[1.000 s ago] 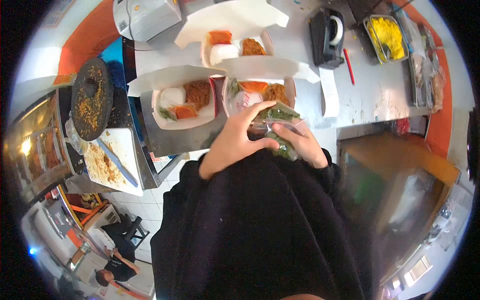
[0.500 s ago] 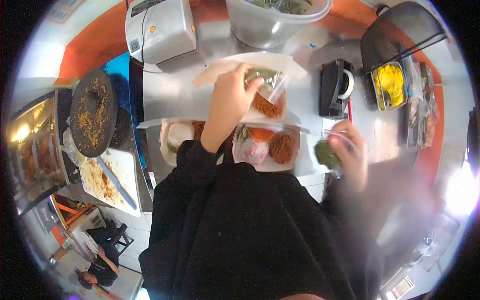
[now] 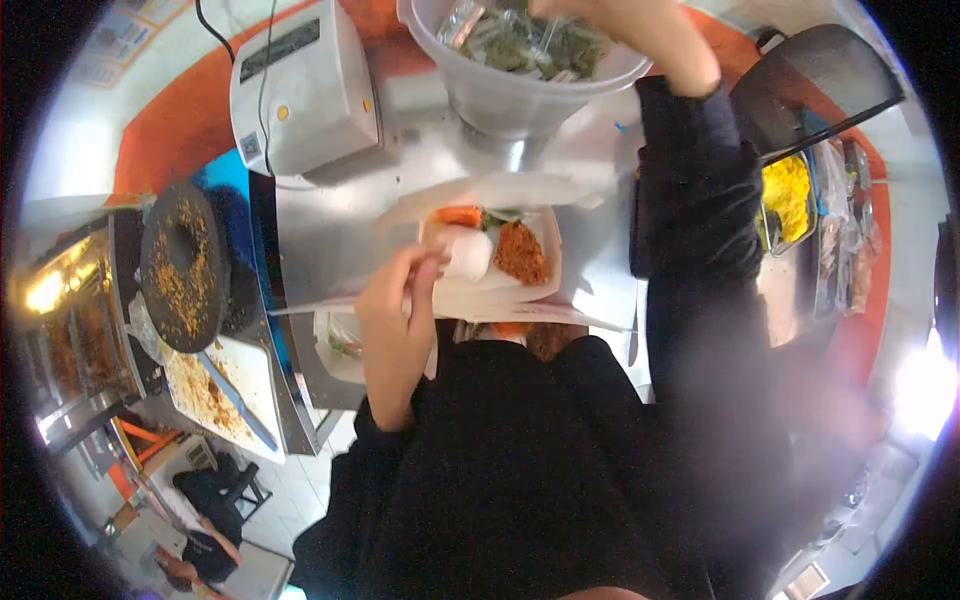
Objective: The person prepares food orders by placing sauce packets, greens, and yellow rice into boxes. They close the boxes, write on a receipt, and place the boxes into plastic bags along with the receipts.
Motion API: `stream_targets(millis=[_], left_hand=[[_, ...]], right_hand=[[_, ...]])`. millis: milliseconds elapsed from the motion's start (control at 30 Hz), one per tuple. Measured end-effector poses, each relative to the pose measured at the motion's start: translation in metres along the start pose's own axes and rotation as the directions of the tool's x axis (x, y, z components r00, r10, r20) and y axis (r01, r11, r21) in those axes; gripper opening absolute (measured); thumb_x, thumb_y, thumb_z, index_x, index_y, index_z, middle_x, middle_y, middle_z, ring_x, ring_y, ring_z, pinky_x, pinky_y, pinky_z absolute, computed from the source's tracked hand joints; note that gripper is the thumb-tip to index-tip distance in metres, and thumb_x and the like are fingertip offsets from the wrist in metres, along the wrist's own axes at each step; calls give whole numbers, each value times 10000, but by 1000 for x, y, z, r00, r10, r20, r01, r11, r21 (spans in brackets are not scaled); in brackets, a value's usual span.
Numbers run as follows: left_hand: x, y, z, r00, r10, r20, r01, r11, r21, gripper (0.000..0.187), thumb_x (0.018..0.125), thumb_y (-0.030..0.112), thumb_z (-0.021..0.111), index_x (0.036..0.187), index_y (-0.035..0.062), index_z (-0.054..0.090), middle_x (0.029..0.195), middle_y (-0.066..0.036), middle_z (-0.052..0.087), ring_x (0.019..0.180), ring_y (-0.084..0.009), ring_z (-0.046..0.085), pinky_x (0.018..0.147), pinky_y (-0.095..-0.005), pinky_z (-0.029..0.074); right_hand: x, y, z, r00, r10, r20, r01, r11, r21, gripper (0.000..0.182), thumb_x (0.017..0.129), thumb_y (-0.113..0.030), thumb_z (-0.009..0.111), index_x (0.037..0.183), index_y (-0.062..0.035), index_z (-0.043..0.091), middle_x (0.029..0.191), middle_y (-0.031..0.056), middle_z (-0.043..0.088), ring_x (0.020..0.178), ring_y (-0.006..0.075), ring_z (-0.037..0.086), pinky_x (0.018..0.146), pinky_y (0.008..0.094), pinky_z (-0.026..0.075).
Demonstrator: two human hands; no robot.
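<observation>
My left hand (image 3: 398,315) is at the left side of an open food box (image 3: 545,290). Its thumb and fingertips come together beside a white rice mound (image 3: 468,252); whatever they may hold is hidden. Brown shredded food (image 3: 522,252) and orange slices (image 3: 458,216) share the box with the rice. At the top edge, my right hand (image 3: 600,12) reaches over a clear bucket (image 3: 520,95) of small plastic packets with green contents (image 3: 525,45). Its fingers are mostly cut off by the frame.
More filled boxes (image 3: 340,355) stand along the front counter edge, partly behind my body. A white label printer (image 3: 305,105) is at the back left. To the right is a container of yellow food (image 3: 787,200). A knife (image 3: 238,400) lies on a cutting board at left; a person (image 3: 205,540) is beyond.
My right hand has gone from the front right, where it held a green packet, up to the bucket. My left hand has moved down and left; its green packet no longer shows there.
</observation>
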State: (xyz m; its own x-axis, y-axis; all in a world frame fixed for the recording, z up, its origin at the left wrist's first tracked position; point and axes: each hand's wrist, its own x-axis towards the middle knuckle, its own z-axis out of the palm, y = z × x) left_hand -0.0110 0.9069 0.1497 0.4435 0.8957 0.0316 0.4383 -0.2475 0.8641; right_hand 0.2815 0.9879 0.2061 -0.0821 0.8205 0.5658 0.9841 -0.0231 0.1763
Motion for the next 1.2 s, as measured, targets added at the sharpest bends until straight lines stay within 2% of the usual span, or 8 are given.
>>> stream_targets(millis=[67, 133, 267, 600, 733, 900, 1033, 1200], left_hand=[[-14, -1, -16, 999, 12, -48, -13, 1000, -13, 141, 851, 80, 485, 903, 10, 597, 792, -115, 624, 721, -195, 603, 661, -284, 448], [-28, -8, -34, 997, 33, -68, -35, 999, -31, 131, 838, 67, 501, 891, 11, 607, 789, -111, 624, 724, -196, 600, 675, -285, 447], [-55, -17, -53, 951, 200, -236, -206, 979, 1, 82, 747, -20, 581, 816, -14, 626, 903, -124, 603, 852, -221, 570, 723, -301, 441], [-113, 80, 37, 918, 394, -31, -383, 866, -322, 217, 702, 201, 693, 689, 45, 544, 1004, -132, 551, 771, -187, 498, 669, -293, 423], [-122, 120, 113, 926, 372, 67, -346, 907, -241, 129, 740, 105, 628, 693, 24, 540, 925, -101, 594, 795, -185, 537, 691, -283, 421], [-113, 160, 193, 893, 398, 211, -304, 879, -368, 96, 743, 55, 610, 702, 4, 539, 897, -111, 599, 777, -198, 558, 692, -274, 425], [-78, 185, 260, 879, 321, 352, -58, 806, -589, 87, 827, 62, 552, 803, -21, 563, 793, -44, 591, 705, -74, 532, 610, -204, 420], [-30, 151, 427, 830, 288, 477, -89, 914, -396, 150, 808, 121, 569, 784, -24, 536, 691, -106, 583, 618, -154, 557, 565, -283, 440]], right_hand=[[-5, -13, -26, 983, 172, 57, -178, 862, 475, 414, 713, -232, 642, 1091, -80, 568, 1168, 172, 490, 1073, 353, 451, 871, 406, 399], [-42, -9, -42, 952, 59, -299, 48, 941, 336, 180, 765, -141, 602, 878, -1, 595, 777, 126, 593, 717, 237, 555, 673, 295, 434], [-184, -29, -112, 795, 567, 215, -598, 675, 432, 161, 746, -65, 588, 903, -39, 614, 789, 132, 613, 676, 284, 588, 614, 328, 460], [-459, 85, -168, 226, 971, 81, -959, 207, 196, 191, 777, -170, 570, 853, -14, 649, 754, 108, 650, 694, 192, 628, 642, 280, 475], [-475, 207, -79, 493, 868, -57, -859, 476, -189, 292, 768, -326, 581, 792, -51, 675, 774, 142, 628, 736, 294, 582, 648, 374, 441], [-485, 268, -5, 460, 883, -91, -736, 322, -595, 346, 675, -375, 649, 772, -42, 659, 859, 169, 588, 789, 329, 568, 671, 419, 447], [-490, 296, -20, 392, 874, 286, -855, 461, -237, 252, 670, -247, 643, 761, -12, 639, 766, 200, 608, 740, 340, 597, 641, 441, 474], [-495, 325, -40, 571, 810, 135, -764, 584, -274, 143, 762, -80, 491, 764, 6, 606, 724, 185, 607, 640, 330, 605, 557, 400, 493]])
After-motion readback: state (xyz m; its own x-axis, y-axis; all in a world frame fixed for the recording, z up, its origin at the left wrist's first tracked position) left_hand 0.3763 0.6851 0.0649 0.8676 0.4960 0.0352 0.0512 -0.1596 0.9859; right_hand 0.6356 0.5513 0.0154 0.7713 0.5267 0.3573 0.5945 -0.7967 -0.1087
